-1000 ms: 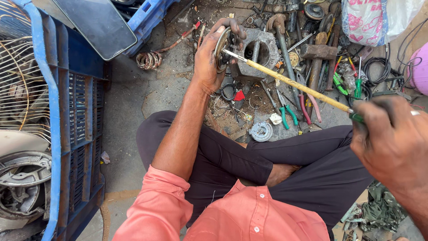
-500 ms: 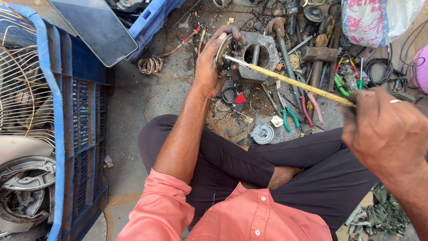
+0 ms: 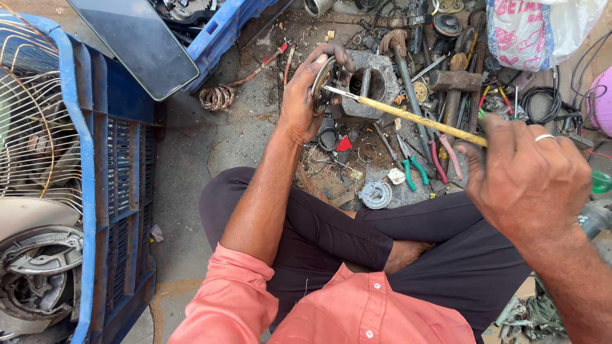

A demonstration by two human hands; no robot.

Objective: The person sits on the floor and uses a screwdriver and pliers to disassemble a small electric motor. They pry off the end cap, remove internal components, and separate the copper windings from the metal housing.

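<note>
Seated cross-legged on the ground beside one blue crate point(image 3: 115, 191) holding one wire fan guard point(image 3: 32, 114). Left hand point(image 3: 306, 95), grip closed around one round metal motor part point(image 3: 324, 86), braced against one grey block point(image 3: 376, 83). Right hand point(image 3: 529, 178), grip closed on one yellow-handled screwdriver point(image 3: 414, 118), tip at the part's centre. Prying or driving step; next calls for steady pressure. Two pliers point(image 3: 411, 165) nearby.

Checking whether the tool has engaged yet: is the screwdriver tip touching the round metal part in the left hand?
Touching. The head view shows the screwdriver tip meeting the face of the round part, with no gap, held by the left hand.
</note>
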